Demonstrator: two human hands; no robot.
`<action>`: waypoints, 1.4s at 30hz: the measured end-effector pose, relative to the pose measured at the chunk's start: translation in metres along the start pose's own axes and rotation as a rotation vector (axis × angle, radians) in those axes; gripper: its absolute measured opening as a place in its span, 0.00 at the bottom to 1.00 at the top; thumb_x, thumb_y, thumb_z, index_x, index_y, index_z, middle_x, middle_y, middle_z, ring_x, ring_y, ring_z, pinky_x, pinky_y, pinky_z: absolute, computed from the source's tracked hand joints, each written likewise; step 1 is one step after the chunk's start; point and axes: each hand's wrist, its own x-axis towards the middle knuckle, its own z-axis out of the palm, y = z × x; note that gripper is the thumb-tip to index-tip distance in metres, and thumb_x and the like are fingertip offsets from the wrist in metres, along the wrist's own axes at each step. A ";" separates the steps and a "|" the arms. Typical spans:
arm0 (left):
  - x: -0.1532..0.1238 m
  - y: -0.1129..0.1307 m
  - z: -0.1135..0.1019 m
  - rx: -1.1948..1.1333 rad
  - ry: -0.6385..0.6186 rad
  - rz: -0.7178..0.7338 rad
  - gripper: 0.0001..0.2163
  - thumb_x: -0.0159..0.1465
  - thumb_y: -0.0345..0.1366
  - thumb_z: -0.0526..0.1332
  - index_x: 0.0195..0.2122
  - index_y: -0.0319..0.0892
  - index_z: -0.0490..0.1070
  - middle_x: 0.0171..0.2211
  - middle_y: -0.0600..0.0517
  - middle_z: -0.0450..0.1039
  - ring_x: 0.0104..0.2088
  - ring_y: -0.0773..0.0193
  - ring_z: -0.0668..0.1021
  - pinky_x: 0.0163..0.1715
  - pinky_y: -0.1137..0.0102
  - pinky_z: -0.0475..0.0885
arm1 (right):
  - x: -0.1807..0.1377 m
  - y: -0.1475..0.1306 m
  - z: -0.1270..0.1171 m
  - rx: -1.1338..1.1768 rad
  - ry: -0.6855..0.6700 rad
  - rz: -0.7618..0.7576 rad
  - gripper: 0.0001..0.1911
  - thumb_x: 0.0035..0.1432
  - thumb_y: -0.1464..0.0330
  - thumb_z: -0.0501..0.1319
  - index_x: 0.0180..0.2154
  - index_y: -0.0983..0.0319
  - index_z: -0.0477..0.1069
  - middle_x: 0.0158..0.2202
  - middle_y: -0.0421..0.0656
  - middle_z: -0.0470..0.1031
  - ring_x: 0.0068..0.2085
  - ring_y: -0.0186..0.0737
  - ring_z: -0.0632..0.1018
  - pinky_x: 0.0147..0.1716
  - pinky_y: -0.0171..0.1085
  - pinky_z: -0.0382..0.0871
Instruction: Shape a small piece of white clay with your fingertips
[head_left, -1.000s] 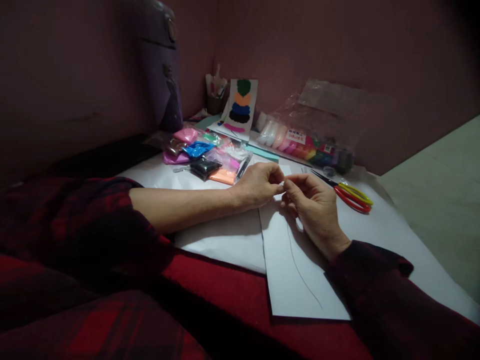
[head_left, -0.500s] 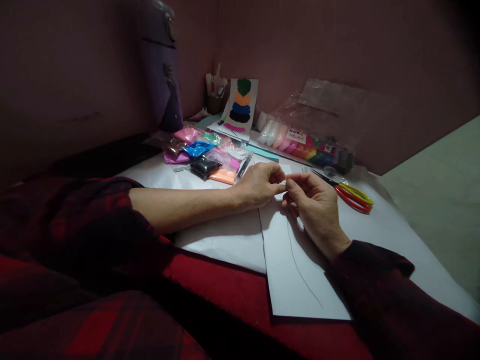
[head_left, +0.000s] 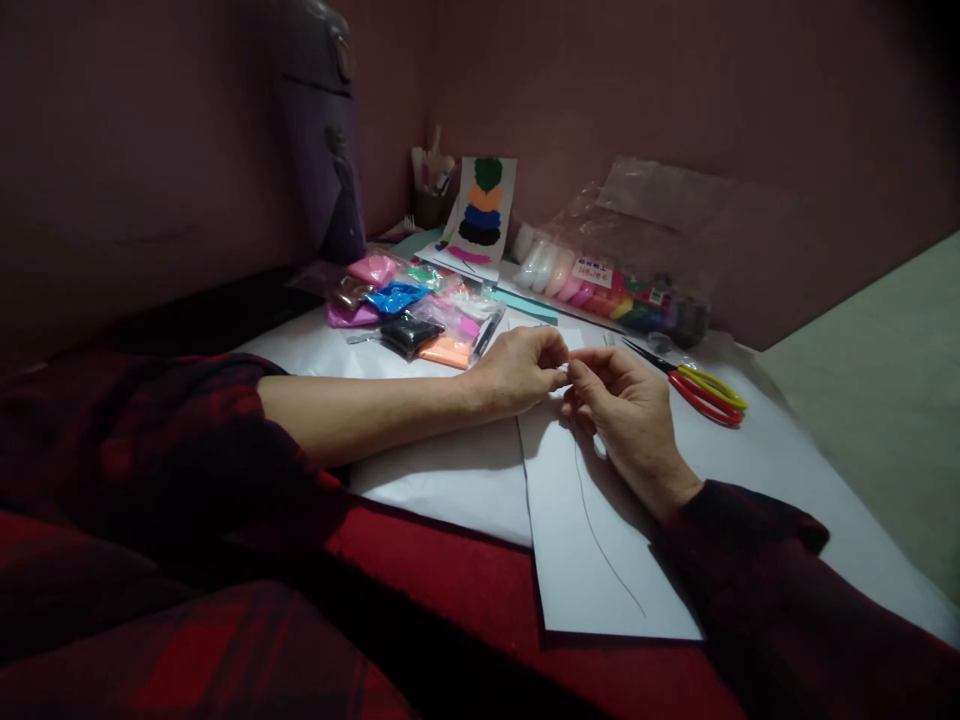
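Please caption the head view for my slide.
Bare left hand and right hand pinch a tiny white piece over white paper, near red-and-yellow-handled scissors.

matt paper sheet (head_left: 574, 540), glossy crinkled plastic packets (head_left: 409, 333), smooth plastic scissor handles (head_left: 727, 417)

- My left forearm (head_left: 375, 412) reaches bare and nearly level in over the near edge of the table (head_left: 757, 470).
- My left hand (head_left: 514, 372) shows its back, thumb and forefinger pinching.
- My right forearm (head_left: 780, 570) slants in, sleeved to the wrist.
- My right hand (head_left: 634, 420) pinches too, its fingertips meeting my left ones.
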 end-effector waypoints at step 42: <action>0.005 -0.005 -0.002 0.065 -0.060 -0.029 0.02 0.56 0.29 0.61 0.29 0.37 0.68 0.23 0.54 0.70 0.26 0.71 0.71 0.27 0.74 0.66 | 0.002 0.008 -0.002 -0.093 -0.088 -0.051 0.05 0.58 0.67 0.62 0.33 0.62 0.69 0.25 0.36 0.71 0.18 0.28 0.71 0.18 0.31 0.66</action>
